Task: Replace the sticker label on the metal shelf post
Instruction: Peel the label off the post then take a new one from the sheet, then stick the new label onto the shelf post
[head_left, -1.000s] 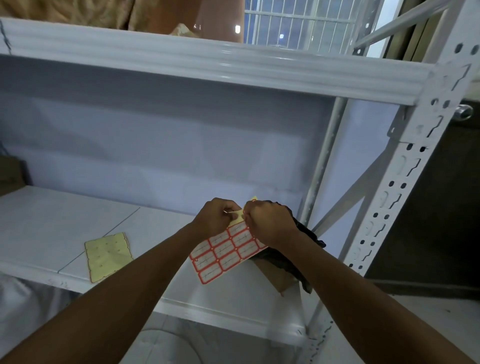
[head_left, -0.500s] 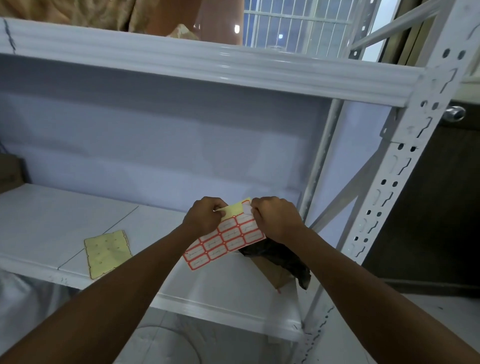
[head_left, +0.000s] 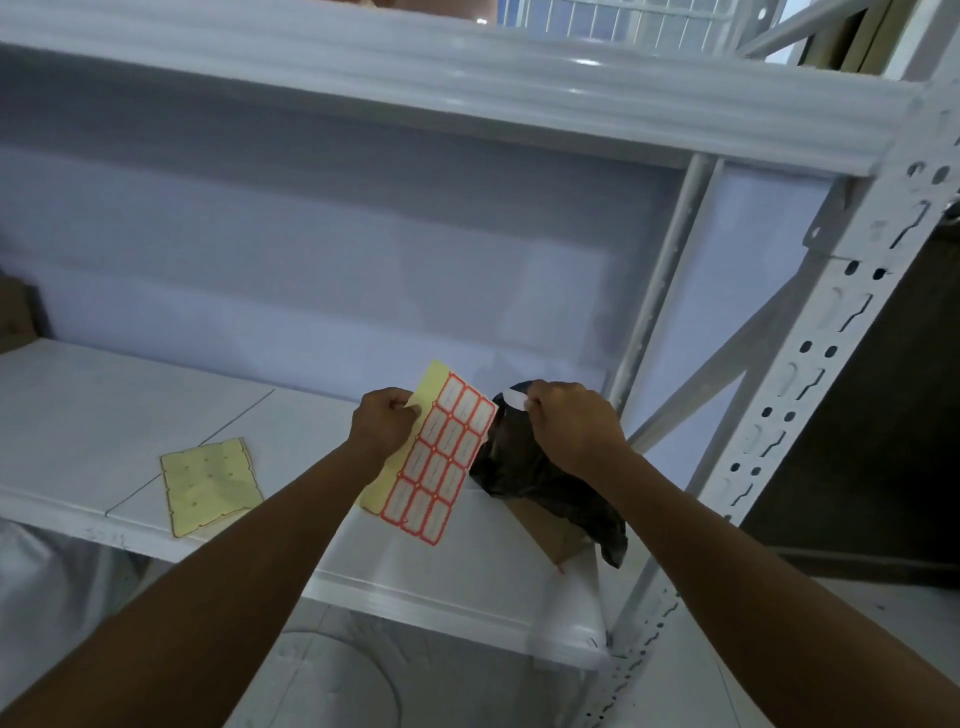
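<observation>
- Sticker sheet (head_left: 441, 457): yellow backing carrying rows of red-bordered white labels, tilted, gripped at its upper left edge by the left hand (head_left: 382, 423).
- Loose label (head_left: 511, 400): small and white, pinched by the right hand (head_left: 571, 426), just beside the sheet.
- Shelf post (head_left: 810, 374): white perforated metal upright at the right.

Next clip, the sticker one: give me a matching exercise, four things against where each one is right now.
Things:
1. sticker sheet
2. loose white sticker
3. bare yellow sheet
4. black bag

Places:
A. lying flat on the shelf, left of both arms
B. pinched at the fingertips of the right hand
C. held by its upper edge in the left hand
D. at the shelf's right end, near the post, behind the right hand

Pairs: 1-C, 2-B, 3-A, 4-D
</observation>
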